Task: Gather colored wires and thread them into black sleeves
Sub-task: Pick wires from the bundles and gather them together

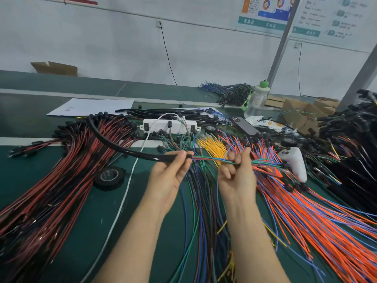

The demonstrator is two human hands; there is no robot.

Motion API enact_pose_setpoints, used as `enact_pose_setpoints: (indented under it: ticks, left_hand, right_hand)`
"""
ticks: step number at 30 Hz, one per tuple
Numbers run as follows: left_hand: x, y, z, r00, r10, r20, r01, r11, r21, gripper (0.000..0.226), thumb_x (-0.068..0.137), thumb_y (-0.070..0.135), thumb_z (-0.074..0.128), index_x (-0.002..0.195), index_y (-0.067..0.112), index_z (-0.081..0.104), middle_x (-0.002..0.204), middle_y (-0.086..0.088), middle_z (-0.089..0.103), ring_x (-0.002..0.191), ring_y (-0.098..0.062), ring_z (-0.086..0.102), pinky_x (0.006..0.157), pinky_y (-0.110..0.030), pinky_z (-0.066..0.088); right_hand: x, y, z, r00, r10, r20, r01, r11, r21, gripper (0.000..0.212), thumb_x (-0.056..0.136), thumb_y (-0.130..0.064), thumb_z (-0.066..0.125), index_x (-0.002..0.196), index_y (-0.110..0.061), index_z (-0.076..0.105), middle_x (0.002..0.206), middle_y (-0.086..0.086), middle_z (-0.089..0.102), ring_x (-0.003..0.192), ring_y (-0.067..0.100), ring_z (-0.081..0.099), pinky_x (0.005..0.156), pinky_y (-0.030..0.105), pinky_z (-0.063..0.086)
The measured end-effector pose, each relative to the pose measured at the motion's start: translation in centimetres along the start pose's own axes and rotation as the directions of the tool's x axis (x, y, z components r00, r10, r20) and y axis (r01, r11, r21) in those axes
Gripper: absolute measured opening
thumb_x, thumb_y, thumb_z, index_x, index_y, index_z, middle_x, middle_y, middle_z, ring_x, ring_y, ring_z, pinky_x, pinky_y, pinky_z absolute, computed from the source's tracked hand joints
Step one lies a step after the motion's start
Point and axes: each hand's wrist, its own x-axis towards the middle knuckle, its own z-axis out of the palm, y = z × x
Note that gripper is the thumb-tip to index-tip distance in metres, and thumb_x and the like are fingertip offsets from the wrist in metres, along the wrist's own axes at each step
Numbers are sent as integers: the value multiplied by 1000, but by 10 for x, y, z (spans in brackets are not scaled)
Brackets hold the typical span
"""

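Far left of the green bench [87, 225]: a heap of red-and-black leads [61, 180]. A roll of black tape [109, 177] lies flat just right of it.

Black sleeve [122, 149]: a long tube held above the bench. It arcs from far-left down to near-centre and levels out at the hand, with its open mouth pointing right.

Left hand [171, 172]: fingers and thumb are curled round the sleeve just behind the mouth, holding that end roughly level.

Wire bundle [210, 159]: thin green, blue and red strands gathered together. They run nearly straight from the sleeve mouth rightward, in line with the sleeve's end. The strands appear to enter the mouth; how deep they go cannot be seen.

Right hand [236, 172]: thumb and curled fingers pinch the bundle a short way right of the mouth. The free tails trail on to the right over the orange wires [306, 211].

Judgement: threading is under way and the feed runs right to left. The sleeve mouth lies directly left of the right hand, on the same line as the bundle. The right hand is the one placed to push, and the left to steady or draw the sleeve over. The unsupported span between the hands is short, which should limit buckling. A strand splaying at the mouth is the likely snag.
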Motion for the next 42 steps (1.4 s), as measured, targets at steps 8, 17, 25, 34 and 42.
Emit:
enact_pose_setpoints:
  ticks: [8,17,25,34,42]
  left_hand:
    - [-2,-7,5,999,-34,36,35,999,-29,12,89,4,54,91,-4,62,75,-3,71,61,-2,63,60,-10,51]
    - [-5,-7,8,998,-70,9,70,993,-92,10,89,6,56,88,-1,63,72,-1,70,61,-3,64,58,-10,51]
    - [-12,-16,18,997,-70,42,70,998,5,12,90,5,54,82,2,62,63,1,63,54,-2,58,56,-11,50]
    - [-3,19,-4,989,-2,148,48,950,-309,15,80,15,56,82,9,69,80,-3,68,51,-2,50,51,-9,47]
    - [-3,14,2,994,89,65,-79,987,-137,12,87,17,53,86,7,58,71,1,67,51,-1,53,54,-10,48]
  right_hand:
    - [-7,18,10,998,62,9,-61,992,-110,30,96,-39,49,81,-15,59,62,-3,45,33,2,24,32,13,18]
    - [-9,18,10,995,-93,21,95,978,-187,36,102,-28,41,70,-13,44,60,-1,48,30,1,25,32,14,18]
    - [-16,30,14,995,-103,9,100,939,-328,36,100,-33,44,69,-14,47,58,-5,52,34,1,41,32,13,28]
    - [-8,10,8,984,145,100,-162,969,185,34,92,-36,53,65,-13,53,66,-1,47,32,2,28,31,10,24]
    - [-7,11,5,999,4,-45,4,982,188,41,100,-38,43,66,-15,41,61,-2,48,30,3,23,30,12,19]
